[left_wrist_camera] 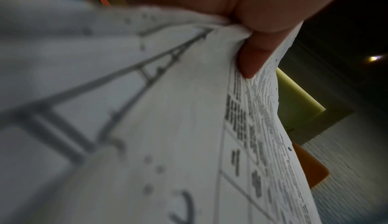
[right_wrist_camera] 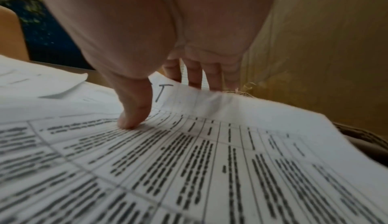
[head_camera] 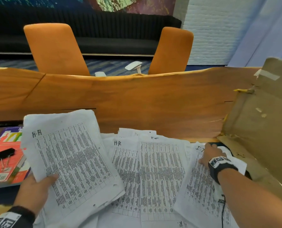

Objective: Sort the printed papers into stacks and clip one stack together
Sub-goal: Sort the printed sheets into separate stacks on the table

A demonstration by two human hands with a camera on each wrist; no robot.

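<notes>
My left hand (head_camera: 36,186) grips a thick stack of printed sheets marked "H-R" (head_camera: 71,155) by its lower left edge, thumb (left_wrist_camera: 254,58) on top, and holds it tilted above the table. More printed sheets (head_camera: 160,175) lie spread on the table, one also marked "H-R". My right hand (head_camera: 211,155) holds the top edge of a sheet marked "I.T" (head_camera: 201,183) at the right, thumb (right_wrist_camera: 134,111) pressing on top and fingers (right_wrist_camera: 195,73) curled behind the lifted edge. A black binder clip (head_camera: 4,154) lies on a red book at the left.
A red book (head_camera: 3,163) on a purple one lies at the left table edge. An open cardboard box (head_camera: 260,122) stands at the right, close to my right hand. Two orange chairs (head_camera: 54,48) stand beyond the wooden table (head_camera: 137,99).
</notes>
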